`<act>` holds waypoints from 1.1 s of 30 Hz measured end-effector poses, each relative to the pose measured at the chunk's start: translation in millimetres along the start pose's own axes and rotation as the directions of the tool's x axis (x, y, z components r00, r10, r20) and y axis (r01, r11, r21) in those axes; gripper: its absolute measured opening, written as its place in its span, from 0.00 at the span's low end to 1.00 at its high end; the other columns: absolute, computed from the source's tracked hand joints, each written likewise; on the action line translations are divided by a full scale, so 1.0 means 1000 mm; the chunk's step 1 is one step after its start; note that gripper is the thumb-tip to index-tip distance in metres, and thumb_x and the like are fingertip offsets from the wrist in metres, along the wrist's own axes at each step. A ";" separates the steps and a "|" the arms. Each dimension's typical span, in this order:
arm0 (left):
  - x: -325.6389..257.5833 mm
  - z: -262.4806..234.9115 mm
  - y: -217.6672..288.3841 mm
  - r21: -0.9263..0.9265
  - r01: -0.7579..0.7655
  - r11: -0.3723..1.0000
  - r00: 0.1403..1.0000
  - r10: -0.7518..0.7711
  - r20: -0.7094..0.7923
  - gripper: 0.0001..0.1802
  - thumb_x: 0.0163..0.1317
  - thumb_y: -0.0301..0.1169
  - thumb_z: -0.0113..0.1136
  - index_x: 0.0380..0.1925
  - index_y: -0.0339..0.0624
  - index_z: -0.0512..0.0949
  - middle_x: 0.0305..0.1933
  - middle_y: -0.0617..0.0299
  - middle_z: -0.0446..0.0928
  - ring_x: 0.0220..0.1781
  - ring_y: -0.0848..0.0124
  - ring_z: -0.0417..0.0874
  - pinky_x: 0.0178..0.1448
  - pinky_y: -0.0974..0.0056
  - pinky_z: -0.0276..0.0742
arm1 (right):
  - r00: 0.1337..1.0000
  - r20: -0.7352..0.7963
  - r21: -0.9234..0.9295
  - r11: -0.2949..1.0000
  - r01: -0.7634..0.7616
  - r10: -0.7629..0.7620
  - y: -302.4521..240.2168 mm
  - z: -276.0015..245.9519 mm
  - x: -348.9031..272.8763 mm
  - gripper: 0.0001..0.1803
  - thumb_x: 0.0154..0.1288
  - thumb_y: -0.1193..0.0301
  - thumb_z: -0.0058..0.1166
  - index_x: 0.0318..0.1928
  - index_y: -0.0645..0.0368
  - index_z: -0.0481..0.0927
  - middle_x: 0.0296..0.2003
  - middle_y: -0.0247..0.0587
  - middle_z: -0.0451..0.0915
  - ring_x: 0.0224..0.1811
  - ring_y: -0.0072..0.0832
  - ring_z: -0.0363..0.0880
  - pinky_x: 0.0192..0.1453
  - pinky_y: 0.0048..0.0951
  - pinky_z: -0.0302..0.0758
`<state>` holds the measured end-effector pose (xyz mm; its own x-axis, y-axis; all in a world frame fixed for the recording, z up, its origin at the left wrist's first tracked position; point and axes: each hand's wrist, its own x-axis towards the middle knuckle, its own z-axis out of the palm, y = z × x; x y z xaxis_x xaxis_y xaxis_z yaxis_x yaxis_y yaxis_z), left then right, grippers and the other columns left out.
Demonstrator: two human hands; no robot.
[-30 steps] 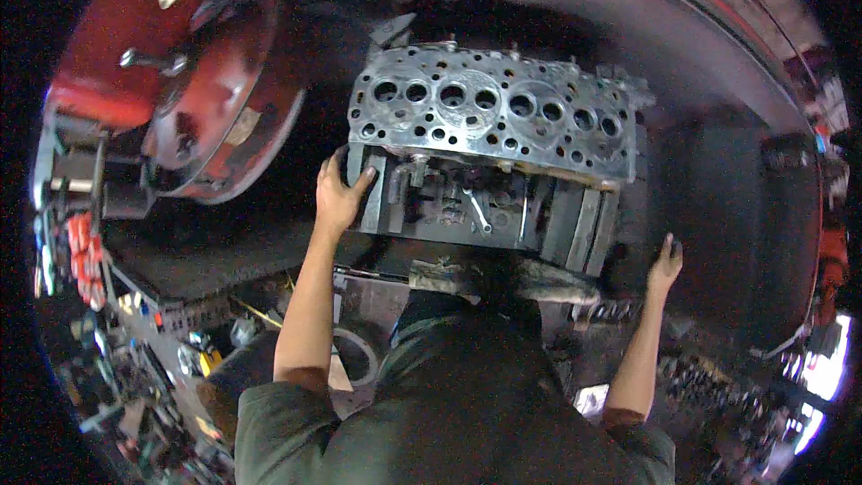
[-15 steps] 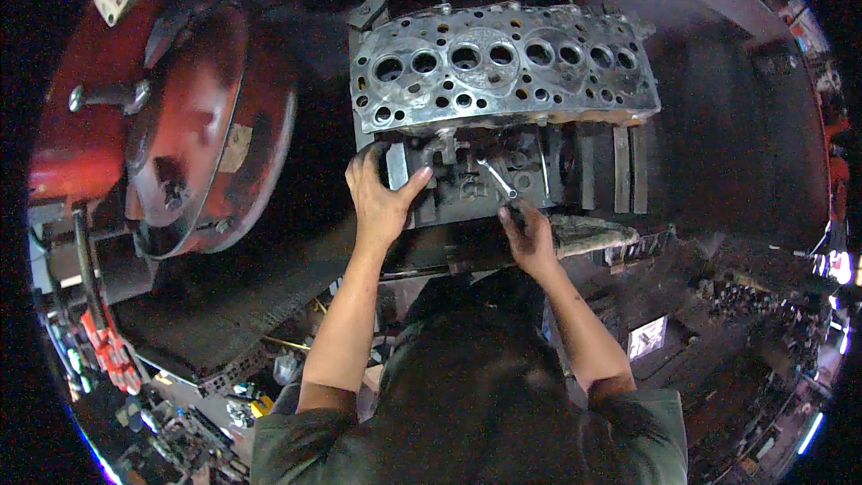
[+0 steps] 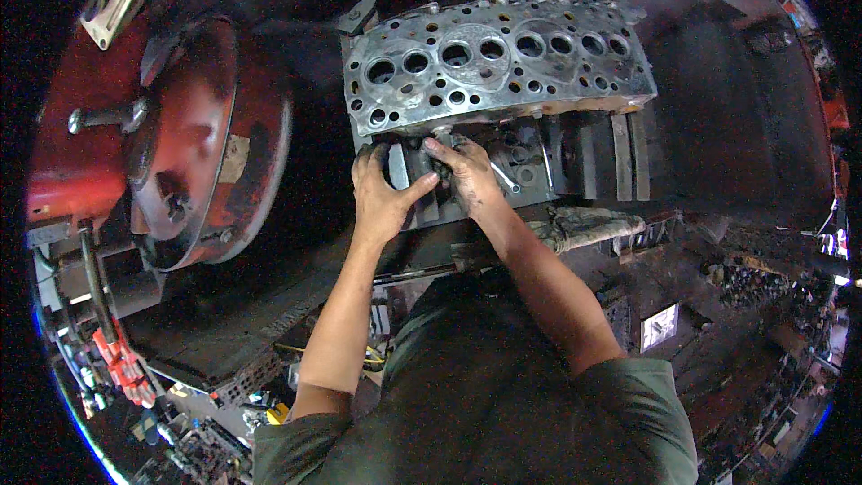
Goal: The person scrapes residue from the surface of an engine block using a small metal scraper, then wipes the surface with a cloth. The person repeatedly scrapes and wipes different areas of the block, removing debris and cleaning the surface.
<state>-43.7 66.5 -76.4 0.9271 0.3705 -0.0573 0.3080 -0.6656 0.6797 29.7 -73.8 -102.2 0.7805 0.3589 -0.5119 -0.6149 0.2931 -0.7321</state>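
The grey metal cylinder head (image 3: pixel 498 72) lies at the centre, its flat face with round ports and holes turned up. Just below its near left edge, my left hand (image 3: pixel 382 198) has thumb and fingers bent around a pale-faced metal block (image 3: pixel 397 166). Close beside it, my right hand (image 3: pixel 471 181) is closed at a small dark part under the cylinder head's edge. Its fingers hide what they hold. A shiny wrench (image 3: pixel 507 178) lies right of that hand, partly covered by it, on the dark metal surface.
A thin bright rod (image 3: pixel 547 166) lies right of the wrench. Upright metal bars (image 3: pixel 621 160) stand farther right, and a crumpled pale cloth (image 3: pixel 588 229) rests near the front edge. At left are a large red wheel-shaped part (image 3: pixel 193 135) and red gloves (image 3: pixel 126 368).
My right hand has moved left and forward, from beside the wrench to next to my left hand under the cylinder head's edge. My left hand stays at the block; the view has shifted slightly.
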 end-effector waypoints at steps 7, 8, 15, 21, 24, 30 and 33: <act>0.000 -0.007 0.010 -0.119 0.022 0.993 1.000 -0.022 -0.002 0.49 0.43 0.46 0.79 0.60 0.26 0.69 0.64 0.38 0.68 0.68 0.47 0.66 0.72 0.52 0.61 | 0.992 0.022 0.143 0.982 0.121 -0.126 0.004 0.009 -0.003 0.17 0.58 0.68 0.68 0.46 0.61 0.81 0.37 0.33 0.82 0.35 0.22 0.78 0.39 0.23 0.73; 0.000 -0.007 0.011 -0.124 0.016 0.992 1.000 -0.017 -0.005 0.48 0.43 0.45 0.79 0.59 0.26 0.69 0.63 0.38 0.69 0.67 0.47 0.68 0.72 0.52 0.62 | 0.990 0.019 0.132 0.982 0.138 -0.142 0.004 0.010 -0.003 0.17 0.59 0.68 0.68 0.46 0.61 0.81 0.36 0.33 0.82 0.34 0.22 0.78 0.38 0.23 0.73; -0.001 -0.002 0.001 -0.097 -0.038 0.995 0.999 0.036 -0.014 0.46 0.45 0.45 0.78 0.60 0.29 0.69 0.63 0.40 0.69 0.67 0.47 0.67 0.71 0.52 0.62 | 0.993 0.059 -0.249 0.962 0.117 -0.105 0.002 -0.011 0.001 0.21 0.63 0.57 0.65 0.47 0.61 0.81 0.37 0.33 0.82 0.32 0.21 0.77 0.37 0.25 0.72; -0.005 0.000 -0.024 -0.062 -0.103 0.993 0.995 0.103 0.001 0.35 0.62 0.43 0.64 0.63 0.33 0.68 0.67 0.42 0.67 0.70 0.49 0.65 0.74 0.53 0.59 | 0.972 0.000 -0.486 0.849 0.207 -0.237 0.055 -0.114 0.012 0.28 0.68 0.49 0.56 0.49 0.66 0.79 0.39 0.42 0.83 0.44 0.31 0.79 0.51 0.34 0.73; -0.004 0.001 -0.032 0.095 -0.216 0.972 0.976 0.214 0.029 0.35 0.64 0.46 0.60 0.64 0.34 0.67 0.67 0.40 0.66 0.72 0.45 0.63 0.76 0.49 0.53 | 0.935 -0.074 -0.697 0.689 0.199 -0.346 0.117 -0.188 0.015 0.25 0.69 0.53 0.54 0.49 0.65 0.79 0.37 0.47 0.83 0.43 0.38 0.80 0.52 0.39 0.75; -0.008 0.014 -0.027 0.333 -0.280 0.900 0.957 0.288 0.026 0.42 0.53 0.39 0.70 0.65 0.33 0.64 0.68 0.40 0.64 0.72 0.41 0.59 0.75 0.46 0.53 | 0.941 -0.245 -0.922 0.356 -0.152 -0.235 0.189 -0.259 0.048 0.23 0.58 0.62 0.60 0.51 0.61 0.76 0.45 0.55 0.80 0.50 0.51 0.79 0.50 0.48 0.78; -0.007 0.017 -0.024 0.380 -0.297 0.876 0.949 0.315 0.014 0.44 0.49 0.37 0.73 0.65 0.33 0.64 0.68 0.39 0.64 0.71 0.41 0.60 0.75 0.45 0.54 | 0.885 -0.338 -0.925 0.284 -0.250 -0.321 0.179 -0.247 0.071 0.27 0.57 0.64 0.60 0.55 0.63 0.73 0.51 0.58 0.77 0.56 0.55 0.76 0.55 0.48 0.76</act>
<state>-53.5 68.9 -105.2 0.9798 0.1327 0.1499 0.0761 -0.9394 0.3344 3.6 -214.9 -380.8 0.9259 -0.0756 -0.3702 -0.2658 -0.8266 -0.4961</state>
